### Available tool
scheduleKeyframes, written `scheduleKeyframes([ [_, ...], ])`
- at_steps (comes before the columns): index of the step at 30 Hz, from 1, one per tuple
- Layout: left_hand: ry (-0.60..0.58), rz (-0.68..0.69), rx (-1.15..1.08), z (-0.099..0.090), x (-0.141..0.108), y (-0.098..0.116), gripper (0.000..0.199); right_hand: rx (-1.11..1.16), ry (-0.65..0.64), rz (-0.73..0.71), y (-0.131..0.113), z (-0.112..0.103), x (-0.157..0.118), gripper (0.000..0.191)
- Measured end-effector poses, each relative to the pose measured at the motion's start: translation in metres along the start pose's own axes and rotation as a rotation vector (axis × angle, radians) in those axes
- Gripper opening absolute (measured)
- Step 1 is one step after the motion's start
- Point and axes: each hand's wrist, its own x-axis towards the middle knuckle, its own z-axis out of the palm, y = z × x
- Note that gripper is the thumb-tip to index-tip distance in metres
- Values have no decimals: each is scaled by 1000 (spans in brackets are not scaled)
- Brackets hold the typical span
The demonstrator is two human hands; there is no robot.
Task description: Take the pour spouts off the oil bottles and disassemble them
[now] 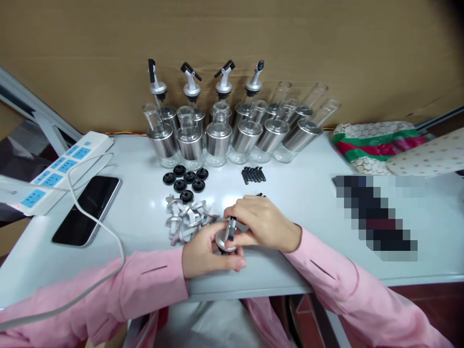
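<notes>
Just right of the silver spouts (188,217), holding a pourer (221,239) in left hand (205,250) fingers, pinching its black lever (232,227) with right hand (261,220) fingers. Beyond the spouts, pourers (192,89) on four bottles (168,115), none on the bare bottles (190,145); apparently left unused, black stoppers (180,185) and small levers (253,175).
</notes>
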Motion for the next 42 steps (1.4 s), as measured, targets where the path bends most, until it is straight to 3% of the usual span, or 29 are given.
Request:
scheduleKeyframes([
  [9,-56,-95,153,1,-2,1,23,-181,-12,-70,-2,0,0,57],
  [19,-64,-137,17,-2,-2,-2,36,-362,-25,-116,-1,3,-3,54],
  [27,-110,-123,79,-2,-1,-3,35,-355,-11,-139,-1,4,-4,51],
  [30,-159,-134,126,-1,-1,-3,30,-186,89,-92,0,4,-3,51],
  [34,-180,-139,52,-1,0,-2,39,-73,148,-28,0,1,-3,46],
  [42,-94,-106,23,0,-1,-3,47,-224,394,374,28,-26,-6,7],
])
